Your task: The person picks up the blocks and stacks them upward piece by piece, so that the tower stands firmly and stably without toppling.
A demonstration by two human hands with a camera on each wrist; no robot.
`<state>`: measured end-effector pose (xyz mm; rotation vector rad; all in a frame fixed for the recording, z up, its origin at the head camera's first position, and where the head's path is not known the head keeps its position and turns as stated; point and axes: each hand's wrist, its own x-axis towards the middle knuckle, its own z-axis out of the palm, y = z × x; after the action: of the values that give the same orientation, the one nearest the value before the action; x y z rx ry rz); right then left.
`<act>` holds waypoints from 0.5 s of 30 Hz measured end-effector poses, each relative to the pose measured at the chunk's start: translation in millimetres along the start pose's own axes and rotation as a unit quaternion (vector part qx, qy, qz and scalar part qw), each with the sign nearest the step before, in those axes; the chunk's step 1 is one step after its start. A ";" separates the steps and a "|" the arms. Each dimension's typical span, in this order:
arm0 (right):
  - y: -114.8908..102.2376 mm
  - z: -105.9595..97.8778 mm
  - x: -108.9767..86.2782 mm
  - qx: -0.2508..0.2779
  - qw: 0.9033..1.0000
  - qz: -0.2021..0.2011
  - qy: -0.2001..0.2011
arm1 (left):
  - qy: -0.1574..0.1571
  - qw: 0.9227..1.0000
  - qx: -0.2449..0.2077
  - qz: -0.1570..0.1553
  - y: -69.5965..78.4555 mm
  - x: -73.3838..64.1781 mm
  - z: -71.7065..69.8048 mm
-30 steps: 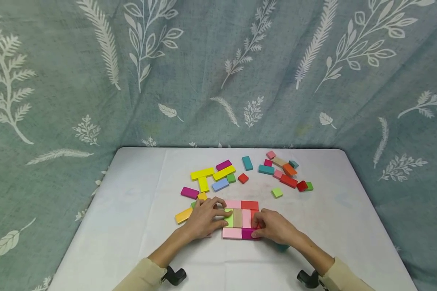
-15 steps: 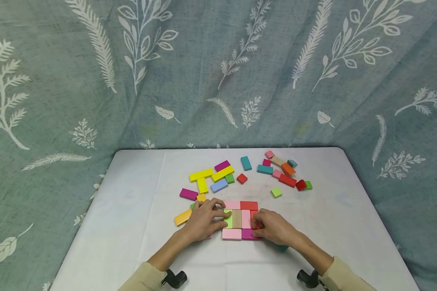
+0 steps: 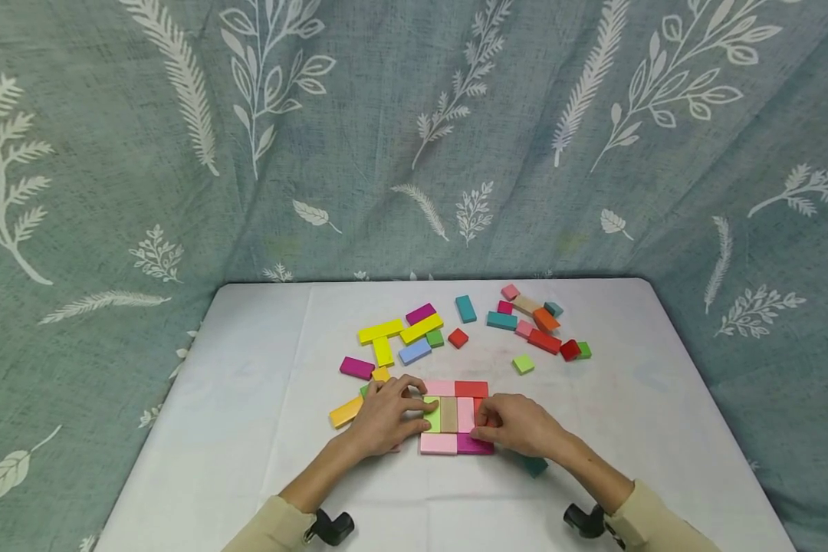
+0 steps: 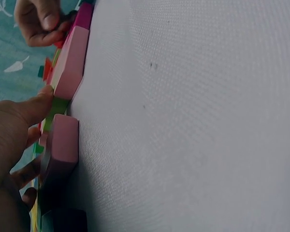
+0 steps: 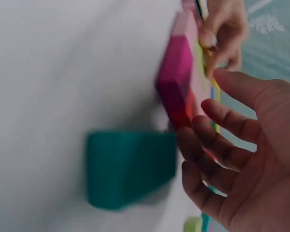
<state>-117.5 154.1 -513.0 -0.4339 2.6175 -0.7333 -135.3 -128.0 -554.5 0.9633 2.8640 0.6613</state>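
Observation:
Flat blocks form a rectangle on the table, including a lime green block, a tan block, pink blocks, a red block and a magenta block. My left hand rests at its left side, thumb and index fingertip on the lime green block. In the left wrist view, a loose pink block lies beside those fingers. My right hand is over the right side, fingers loosely bent around nothing; in the right wrist view its fingertips are right by the red end block.
A teal block lies beside the right hand. Behind the rectangle are scattered yellow blocks, a blue block, a lime cube and a mixed cluster with a long red block. A patterned curtain hangs behind the table.
My right hand has shifted slightly left and up, uncovering the magenta block's right end and more of the teal block. My left hand stays in place.

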 end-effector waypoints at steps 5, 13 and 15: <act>15.6 -24.9 9.7 0.029 0.996 0.039 0.073 | 0.004 1.000 -0.002 0.003 -0.1 0.4 0.6; 63.9 -65.3 31.9 -0.047 0.971 0.070 0.225 | 0.008 1.000 -0.006 -0.002 -0.6 -0.3 0.5; 74.3 -70.8 34.5 -0.071 0.966 0.089 0.231 | 0.004 1.000 -0.009 0.000 0.3 0.1 0.9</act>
<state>-192.9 231.6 -507.4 -0.0636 3.1073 -0.6516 -135.1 -127.4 -555.2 0.9611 2.8602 0.6910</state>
